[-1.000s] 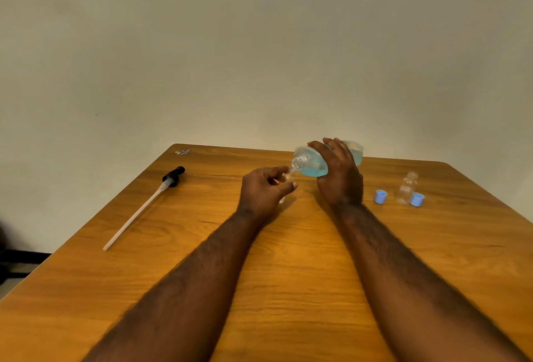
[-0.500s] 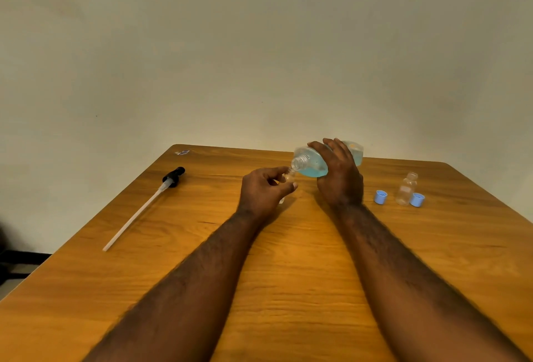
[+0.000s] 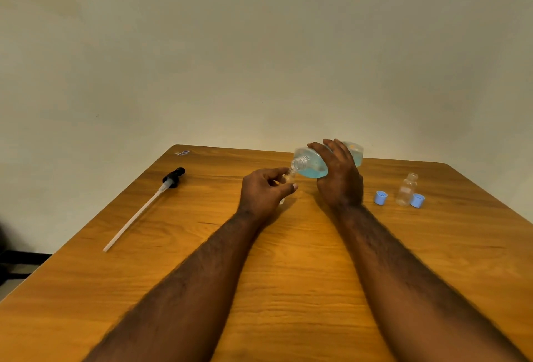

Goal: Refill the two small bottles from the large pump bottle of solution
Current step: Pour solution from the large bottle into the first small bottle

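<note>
Open counter (image 3: 291, 269) between my forearms, pump (image 3: 138, 214) lying slantwise well off to my left, bottle (image 3: 406, 190) and two caps (image 3: 380, 197) clustered near my right hand (image 3: 340, 179) on its right, open strip beyond them to the counter's edge, wall (image 3: 259, 58) behind.

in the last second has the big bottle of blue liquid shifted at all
No. The large bottle keeps its tilt and place against the far edge of the table, mouth at the small bottle in the left hand.

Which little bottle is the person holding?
The small bottle pinched in the left hand, its neck at the mouth of the tilted large bottle. The other small bottle stands on the table between two blue caps.
</note>
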